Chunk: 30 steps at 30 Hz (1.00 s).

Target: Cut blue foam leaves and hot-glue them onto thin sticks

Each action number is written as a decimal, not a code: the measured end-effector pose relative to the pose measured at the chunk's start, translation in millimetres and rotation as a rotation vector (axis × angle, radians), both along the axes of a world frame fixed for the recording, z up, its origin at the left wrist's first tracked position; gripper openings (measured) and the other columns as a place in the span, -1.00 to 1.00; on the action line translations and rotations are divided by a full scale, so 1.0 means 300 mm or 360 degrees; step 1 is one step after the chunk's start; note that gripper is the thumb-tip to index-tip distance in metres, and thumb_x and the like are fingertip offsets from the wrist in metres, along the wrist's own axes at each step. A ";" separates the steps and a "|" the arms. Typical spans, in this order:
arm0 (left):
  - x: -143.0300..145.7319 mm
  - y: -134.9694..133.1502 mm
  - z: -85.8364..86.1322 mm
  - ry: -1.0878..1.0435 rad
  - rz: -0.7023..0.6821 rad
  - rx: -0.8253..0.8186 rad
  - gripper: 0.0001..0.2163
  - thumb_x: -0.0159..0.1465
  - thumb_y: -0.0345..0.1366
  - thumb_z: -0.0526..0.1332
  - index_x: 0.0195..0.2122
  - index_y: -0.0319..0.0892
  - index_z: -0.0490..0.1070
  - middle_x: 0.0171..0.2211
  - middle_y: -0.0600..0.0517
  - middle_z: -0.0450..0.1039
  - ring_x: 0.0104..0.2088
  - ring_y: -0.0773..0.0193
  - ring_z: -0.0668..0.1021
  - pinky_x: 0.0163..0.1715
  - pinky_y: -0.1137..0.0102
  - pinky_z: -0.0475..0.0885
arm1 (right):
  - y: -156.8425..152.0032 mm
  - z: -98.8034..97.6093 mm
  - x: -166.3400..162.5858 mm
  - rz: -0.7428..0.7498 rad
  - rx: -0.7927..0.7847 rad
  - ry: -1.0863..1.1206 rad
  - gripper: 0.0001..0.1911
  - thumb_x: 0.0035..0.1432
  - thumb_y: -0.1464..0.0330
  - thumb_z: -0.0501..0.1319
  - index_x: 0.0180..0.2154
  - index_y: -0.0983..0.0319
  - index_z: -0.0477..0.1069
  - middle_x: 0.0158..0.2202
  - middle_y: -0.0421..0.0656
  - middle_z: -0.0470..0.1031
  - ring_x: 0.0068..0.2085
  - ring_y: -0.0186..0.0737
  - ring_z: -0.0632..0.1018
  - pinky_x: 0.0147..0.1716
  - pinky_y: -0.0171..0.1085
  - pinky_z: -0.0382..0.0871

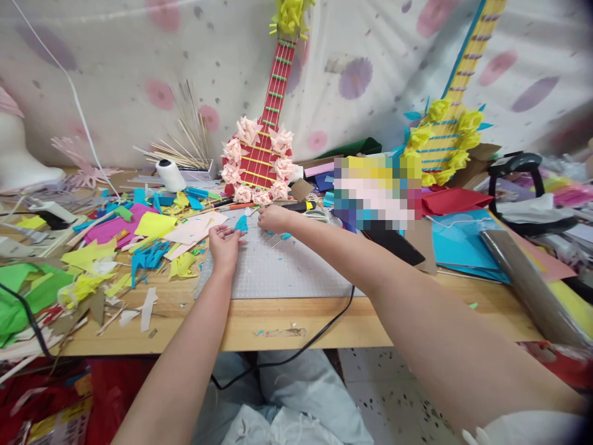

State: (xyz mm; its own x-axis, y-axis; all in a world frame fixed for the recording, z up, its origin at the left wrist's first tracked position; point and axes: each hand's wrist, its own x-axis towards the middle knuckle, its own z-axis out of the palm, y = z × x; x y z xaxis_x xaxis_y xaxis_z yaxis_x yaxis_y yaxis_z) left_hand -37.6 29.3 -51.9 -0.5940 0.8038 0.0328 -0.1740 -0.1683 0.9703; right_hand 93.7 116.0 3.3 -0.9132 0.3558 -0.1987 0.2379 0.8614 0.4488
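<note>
My left hand (224, 245) pinches a small blue paper piece (241, 224) at its fingertips, over the grey cutting mat (287, 272). My right hand (273, 217) rests knuckles-up at the mat's far edge, fingers curled; what it holds is hidden. Small blue scraps (283, 236) lie just below it. Right behind the hands stands a red paper guitar (262, 157) ringed with pink paper flowers.
Coloured paper scraps (115, 247) cover the wooden table on the left. A white thread spool (170, 175) and a bundle of sticks (185, 145) stand at the back. A yellow-blue paper guitar (445, 133), blue sheets (458, 244) and a foil roll (528, 284) are on the right. A black cable (319, 334) hangs over the front edge.
</note>
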 end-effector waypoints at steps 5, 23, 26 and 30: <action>-0.001 -0.001 -0.002 0.0010 0.0001 -0.0021 -0.67 -0.05 -0.51 0.21 -0.33 -0.16 0.09 -0.44 0.15 0.29 -0.51 0.34 0.55 -0.61 0.49 0.45 | 0.014 -0.003 0.016 0.0020 0.0033 -0.0020 -0.73 0.09 0.53 0.00 -0.28 0.35 0.45 -0.28 0.00 0.50 -0.13 -0.14 0.37 -0.30 -0.27 0.20; -0.007 -0.017 -0.001 0.0208 -0.0288 -0.0151 -0.66 -0.05 -0.46 0.23 -0.27 -0.19 0.14 -0.44 0.08 0.38 -0.47 0.27 0.55 -0.61 0.46 0.44 | -0.005 0.044 0.207 -0.0840 -0.0519 0.1394 -0.77 0.02 0.45 0.08 -0.24 0.23 0.39 -0.39 -0.16 0.48 -0.37 -0.31 0.43 -0.39 -0.37 0.19; -0.003 -0.026 0.014 0.0235 -0.0455 -0.0181 -0.68 -0.05 -0.43 0.23 -0.25 -0.21 0.20 -0.44 0.05 0.40 -0.46 0.26 0.55 -0.63 0.47 0.42 | -0.083 0.001 0.233 -0.0854 -0.0873 0.1719 -0.80 0.01 0.47 0.08 -0.29 0.24 0.42 -0.39 -0.19 0.48 -0.37 -0.35 0.43 -0.37 -0.38 0.22; 0.008 -0.033 0.022 0.0235 -0.0622 -0.0218 -0.65 -0.06 -0.37 0.26 -0.24 -0.21 0.22 -0.46 0.06 0.40 -0.46 0.28 0.55 -0.62 0.48 0.42 | -0.173 -0.096 0.249 -0.0881 -0.1193 0.1918 -0.83 0.03 0.46 0.08 -0.35 0.26 0.42 -0.40 -0.19 0.47 -0.40 -0.37 0.43 -0.37 -0.36 0.26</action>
